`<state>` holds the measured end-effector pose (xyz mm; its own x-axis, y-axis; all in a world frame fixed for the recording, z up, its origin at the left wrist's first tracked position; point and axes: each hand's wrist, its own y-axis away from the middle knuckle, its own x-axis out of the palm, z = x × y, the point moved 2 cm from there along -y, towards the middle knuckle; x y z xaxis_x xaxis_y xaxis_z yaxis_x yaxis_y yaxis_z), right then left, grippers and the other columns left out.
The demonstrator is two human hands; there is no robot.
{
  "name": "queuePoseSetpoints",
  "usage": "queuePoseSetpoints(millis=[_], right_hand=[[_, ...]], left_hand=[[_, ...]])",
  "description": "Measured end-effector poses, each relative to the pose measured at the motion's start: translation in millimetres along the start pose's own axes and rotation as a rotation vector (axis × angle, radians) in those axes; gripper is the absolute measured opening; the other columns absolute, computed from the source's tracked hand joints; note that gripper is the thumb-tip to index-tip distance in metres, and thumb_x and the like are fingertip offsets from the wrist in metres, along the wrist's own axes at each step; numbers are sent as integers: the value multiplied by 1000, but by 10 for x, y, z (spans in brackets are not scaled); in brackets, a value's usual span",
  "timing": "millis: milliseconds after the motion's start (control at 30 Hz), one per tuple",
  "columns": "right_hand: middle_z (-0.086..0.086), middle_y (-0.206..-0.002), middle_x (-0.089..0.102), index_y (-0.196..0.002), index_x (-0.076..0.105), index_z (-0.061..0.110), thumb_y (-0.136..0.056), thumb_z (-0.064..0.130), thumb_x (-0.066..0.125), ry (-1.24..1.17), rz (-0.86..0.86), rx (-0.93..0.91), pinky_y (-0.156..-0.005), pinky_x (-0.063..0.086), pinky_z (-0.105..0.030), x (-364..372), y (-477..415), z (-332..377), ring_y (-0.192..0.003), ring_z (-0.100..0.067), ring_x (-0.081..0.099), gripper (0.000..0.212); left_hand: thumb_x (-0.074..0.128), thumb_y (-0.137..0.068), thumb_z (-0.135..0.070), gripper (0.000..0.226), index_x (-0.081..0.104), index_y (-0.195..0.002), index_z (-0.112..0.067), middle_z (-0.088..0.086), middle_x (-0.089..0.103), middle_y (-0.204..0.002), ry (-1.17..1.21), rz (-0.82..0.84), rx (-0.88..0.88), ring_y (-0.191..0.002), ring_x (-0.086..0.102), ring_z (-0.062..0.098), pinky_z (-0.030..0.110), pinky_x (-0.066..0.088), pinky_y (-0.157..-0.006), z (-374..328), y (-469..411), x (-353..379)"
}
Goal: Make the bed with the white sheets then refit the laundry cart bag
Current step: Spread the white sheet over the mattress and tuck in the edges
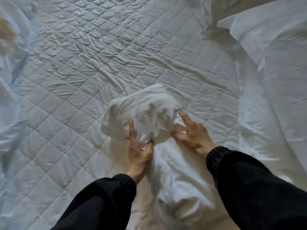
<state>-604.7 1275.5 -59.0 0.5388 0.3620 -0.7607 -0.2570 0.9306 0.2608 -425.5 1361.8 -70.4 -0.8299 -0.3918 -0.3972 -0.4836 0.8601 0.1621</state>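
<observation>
Bundle of white sheet (144,113) on the quilted mattress pad (74,63): left hand (139,151) pinches its near edge, thumb over fabric; right hand (194,133) just right of that grip, fingers spread, pressing the side (pillow (274,47) farther right).

Dim, cool, even light; soft shadows fill creases of the quilted mattress pad (99,63). The bunched white sheet (146,113) at its near side smears (motion blur).

white sheet (146,112) bunched into a lump, mid-bed on quilted mattress pad (83,63), tail trailing toward the near edge
</observation>
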Motion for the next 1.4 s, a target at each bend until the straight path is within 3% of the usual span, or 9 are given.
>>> queuePoseSetpoints(millis=[67, 200, 267, 367, 500, 767, 1133, 1267, 1400], right_hand=[[-15, -108, 64, -147, 17, 41, -81, 48, 62, 14, -106, 48, -84, 45, -39, -265, 163, -86, -103, -36, 59, 81], [-15, -103, 61, -147, 14, 37, -83, 51, 56, 85, -246, 195, -79, 43, -38, -606, 415, -323, -97, -36, 59, 78], [-16, -113, 54, -148, 12, 33, -86, 53, 52, 132, -246, 294, -84, 44, -40, -605, 496, -440, -102, -37, 56, 77], [-23, -142, 26, -150, 6, 26, -93, 50, 42, 306, -149, 389, -103, 33, -47, -404, 593, -598, -127, -38, 36, 72], [-7, -156, -27, -150, -9, 38, -97, 56, 22, 384, -53, 281, -112, 1, -64, -75, 598, -676, -143, -35, -21, 64], [-7, -156, -29, -149, -12, 40, -76, 65, -14, 565, 1, 227, -105, -4, -72, 179, 485, -754, -141, -42, -23, 77], [-24, -157, 11, -147, 32, 16, -83, 41, 42, 382, -132, 42, -115, 7, -55, 542, 377, 139, -146, -37, 9, 69], [-25, -156, 12, -128, 52, 12, -80, 22, 59, 350, -52, -118, -115, 13, -53, 1157, 396, 874, -146, -39, 8, 49], [-29, -155, 9, -117, 56, 9, -81, 16, 57, 349, 77, -232, -113, 23, -52, 1908, 543, 1676, -145, -42, 8, 36]], left_hand=[[65, -74, -24, 88, 19, -144, -50, -15, 35, -141, 39, 86, 65, -133, 37, 6, 24, 31, -110, -193, -45, 173], [61, -75, -15, 80, 28, -146, -27, -27, 37, -137, 175, 302, 123, -125, 37, -15, 5, 29, -101, -459, -154, 570], [60, -81, -11, 75, 28, -148, -21, -16, 38, -140, 125, 453, 43, -130, 39, -1, 8, 31, -99, -421, -233, 718], [46, -91, -22, 58, 29, -147, -22, 14, 27, -149, -435, 439, 181, -136, 31, 31, 35, 33, -106, -317, -216, 853], [19, -85, -49, 71, 2, -152, -30, 5, -14, -159, -887, 561, 539, -146, -14, 25, 55, 0, -116, -213, 49, 1000], [11, -93, -54, 65, -15, -149, -34, -1, -29, -155, -1063, 572, 497, -143, -24, 29, 57, -8, -115, 53, 45, 1022], [20, -97, -41, 57, 15, -151, -23, 13, 12, -158, -942, 486, 475, -145, 13, 30, 49, 17, -116, 178, -88, 250], [46, -88, -22, 33, 59, -116, -10, 19, 44, -138, -977, 331, 469, -121, 46, 35, 46, 37, -97, 549, -254, -687], [63, -69, -5, 20, 67, -88, -4, 23, 60, -115, -1019, 181, 359, -104, 57, 41, 48, 45, -83, 989, -337, -1855]])
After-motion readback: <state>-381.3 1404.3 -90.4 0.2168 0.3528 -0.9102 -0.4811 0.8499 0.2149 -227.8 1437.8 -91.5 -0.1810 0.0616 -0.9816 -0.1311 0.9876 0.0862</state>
